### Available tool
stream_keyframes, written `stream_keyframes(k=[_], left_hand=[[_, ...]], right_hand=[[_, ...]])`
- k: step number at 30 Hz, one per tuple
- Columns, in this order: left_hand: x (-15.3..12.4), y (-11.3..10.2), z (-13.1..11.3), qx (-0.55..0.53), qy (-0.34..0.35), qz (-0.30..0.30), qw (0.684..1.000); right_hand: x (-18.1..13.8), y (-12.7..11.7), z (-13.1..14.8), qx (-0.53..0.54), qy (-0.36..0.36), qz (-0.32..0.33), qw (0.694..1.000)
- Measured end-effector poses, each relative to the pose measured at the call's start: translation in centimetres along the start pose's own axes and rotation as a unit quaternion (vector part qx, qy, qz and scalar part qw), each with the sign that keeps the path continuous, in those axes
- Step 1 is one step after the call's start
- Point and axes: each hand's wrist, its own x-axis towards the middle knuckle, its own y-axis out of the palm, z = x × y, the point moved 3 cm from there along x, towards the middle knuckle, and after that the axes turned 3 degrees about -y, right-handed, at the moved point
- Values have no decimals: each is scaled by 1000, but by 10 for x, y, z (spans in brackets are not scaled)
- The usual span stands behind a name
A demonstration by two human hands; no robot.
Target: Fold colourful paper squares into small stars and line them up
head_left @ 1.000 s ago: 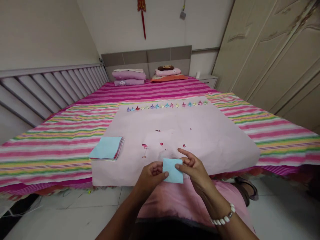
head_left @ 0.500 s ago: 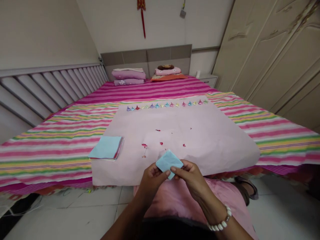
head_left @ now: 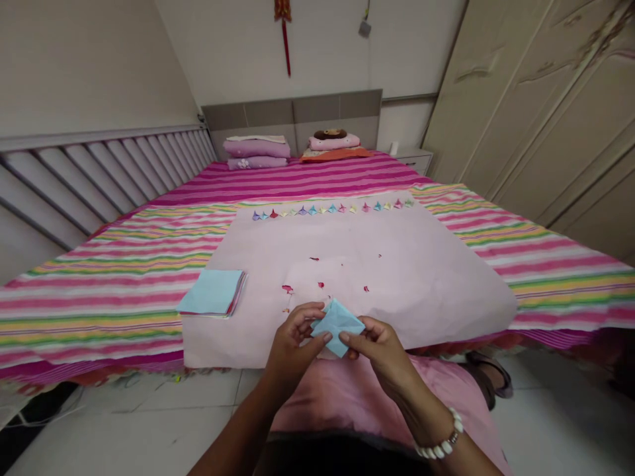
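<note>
By a stripy bed (head_left: 516, 254), at six o'clock, a half-curled left hand (head_left: 296, 336) and half-curled right hand (head_left: 385, 347) are pinching folded blue paper (head_left: 339, 320), likely to stop it slipping, while a paper pile (head_left: 211, 292) is sitting at eight o'clock, maybe for easy reaching.

The small blue square between the hands (head_left: 380, 345) is thin matt paper (head_left: 339, 325), lightly creased. To their left, the stack (head_left: 211, 292) is smooth, dull paper too. Beneath and ahead spreads a matt, pale pink sheet (head_left: 421, 277), papery and faintly rippled. Around it, the striped bedspread (head_left: 109, 271) is soft-looking cloth. Below the hands sits smooth pink fabric (head_left: 342, 396); the floor tiles (head_left: 163, 439) have a dull sheen.
</note>
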Motion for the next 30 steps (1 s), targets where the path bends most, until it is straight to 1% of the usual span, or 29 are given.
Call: stream_keyframes(k=[3, 8, 12, 15, 19, 21, 23, 25, 27, 30], left_hand=[[1, -1, 3, 35, 21, 9, 999], [3, -3, 3, 21, 31, 28, 999], [3, -2, -1, 69, 46, 30, 996], [2, -2, -8, 116, 91, 11, 989], [-2, -1, -16, 214, 158, -29, 963], [-4, 0, -18, 236, 189, -34, 953], [-5, 0, -18, 241, 205, -45, 948], [-5, -2, -14, 232, 187, -68, 952], [-4, -5, -9, 205, 140, -87, 965], [-1, -7, -3, 147, 82, -67, 983]], right_hand=[[0, 0, 1, -2, -4, 0, 1000], [1, 0, 1, -2, -6, 7, 1000], [1, -1, 0, -8, -8, 7, 1000], [0, -1, 0, -8, -12, 3, 1000], [0, 0, 0, -3, -13, 1, 1000], [-1, 1, 0, -1, -12, -1, 1000], [-1, 1, 0, 1, -13, -3, 1000], [0, 2, 1, 5, -14, -3, 1000], [-1, 2, 0, 10, -14, 0, 1000], [-1, 1, 0, 15, -14, 4, 1000]])
